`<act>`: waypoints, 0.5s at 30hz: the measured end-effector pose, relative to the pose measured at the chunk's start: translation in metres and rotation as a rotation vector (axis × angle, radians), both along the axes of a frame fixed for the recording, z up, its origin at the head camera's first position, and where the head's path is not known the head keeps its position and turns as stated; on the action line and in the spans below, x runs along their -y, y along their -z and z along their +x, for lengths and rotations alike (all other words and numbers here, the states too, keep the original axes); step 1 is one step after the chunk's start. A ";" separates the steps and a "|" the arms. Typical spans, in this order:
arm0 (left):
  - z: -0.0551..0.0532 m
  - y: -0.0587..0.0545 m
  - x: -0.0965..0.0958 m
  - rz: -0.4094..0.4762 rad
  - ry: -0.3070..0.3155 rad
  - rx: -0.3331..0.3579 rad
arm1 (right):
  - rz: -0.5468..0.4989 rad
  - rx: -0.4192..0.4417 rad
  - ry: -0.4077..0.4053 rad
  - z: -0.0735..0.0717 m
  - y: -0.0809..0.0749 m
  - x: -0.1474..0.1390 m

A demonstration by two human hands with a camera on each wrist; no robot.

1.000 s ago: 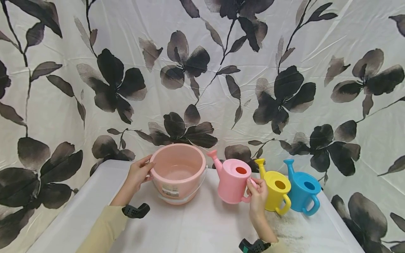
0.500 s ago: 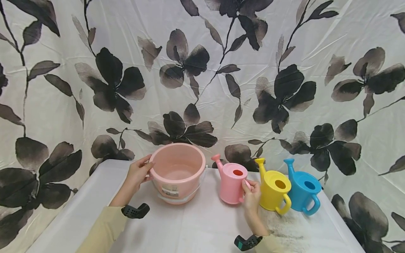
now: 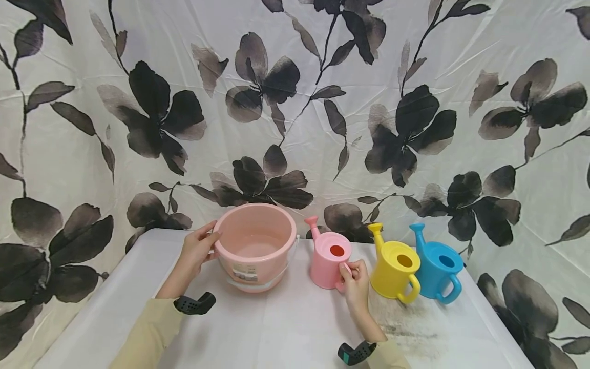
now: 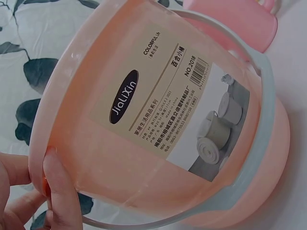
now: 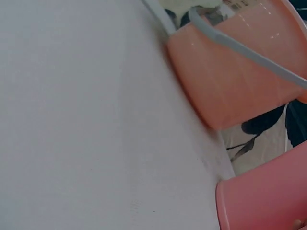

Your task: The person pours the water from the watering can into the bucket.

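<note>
On the left of the head view, my left hand [image 3: 195, 248] pinches the rim of a pink bucket [image 3: 265, 264], its thumb on the near side in the left wrist view. A printed label [image 4: 168, 110] and a pale grey bail handle [image 4: 268, 96] show on the bucket's wall. My right hand [image 3: 357, 287] holds the handle of a pink watering can [image 3: 322, 264], which stands upright just right of the bucket, spout pointing up and back. The right wrist view shows the can's lower wall [image 5: 264, 196] near the table surface, apart from the bucket.
A yellow watering can [image 3: 389, 271] stands right of my right hand, with a blue watering can [image 3: 438, 269] close beside it. The white table [image 3: 258, 333] has dark smudges [image 3: 405, 330] at the front right. A floral cloth [image 3: 295, 102] hangs behind.
My right hand has moved the pink watering can left and lower, away from the yellow one and nearer the bucket. My left hand keeps its hold on the rim. The head view has tilted slightly.
</note>
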State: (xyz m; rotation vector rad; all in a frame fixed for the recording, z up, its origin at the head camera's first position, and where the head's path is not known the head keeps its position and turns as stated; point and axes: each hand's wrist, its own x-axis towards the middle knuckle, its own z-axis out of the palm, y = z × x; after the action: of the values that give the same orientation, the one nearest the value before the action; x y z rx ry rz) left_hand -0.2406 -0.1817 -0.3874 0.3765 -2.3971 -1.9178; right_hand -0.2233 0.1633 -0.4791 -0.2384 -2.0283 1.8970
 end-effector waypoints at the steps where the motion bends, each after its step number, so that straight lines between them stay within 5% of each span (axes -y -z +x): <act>1: 0.000 -0.001 0.000 0.001 0.000 -0.001 | 0.009 -0.007 -0.002 0.000 -0.001 0.000; 9: -0.002 -0.005 0.001 -0.015 0.001 -0.004 | 0.081 -0.051 -0.045 -0.001 -0.003 -0.002; 12: -0.003 -0.004 0.002 -0.057 -0.002 -0.015 | 0.231 -0.025 -0.103 0.000 -0.010 -0.012; 15: -0.002 -0.002 0.002 -0.202 -0.019 -0.111 | 0.467 -0.023 -0.174 0.001 -0.025 -0.032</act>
State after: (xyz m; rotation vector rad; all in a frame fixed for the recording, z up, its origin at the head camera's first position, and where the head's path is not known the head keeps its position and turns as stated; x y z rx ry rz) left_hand -0.2422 -0.1838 -0.3850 0.2732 -2.4742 -1.6222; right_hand -0.2220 0.1952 -0.4546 0.0815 -2.4670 1.4428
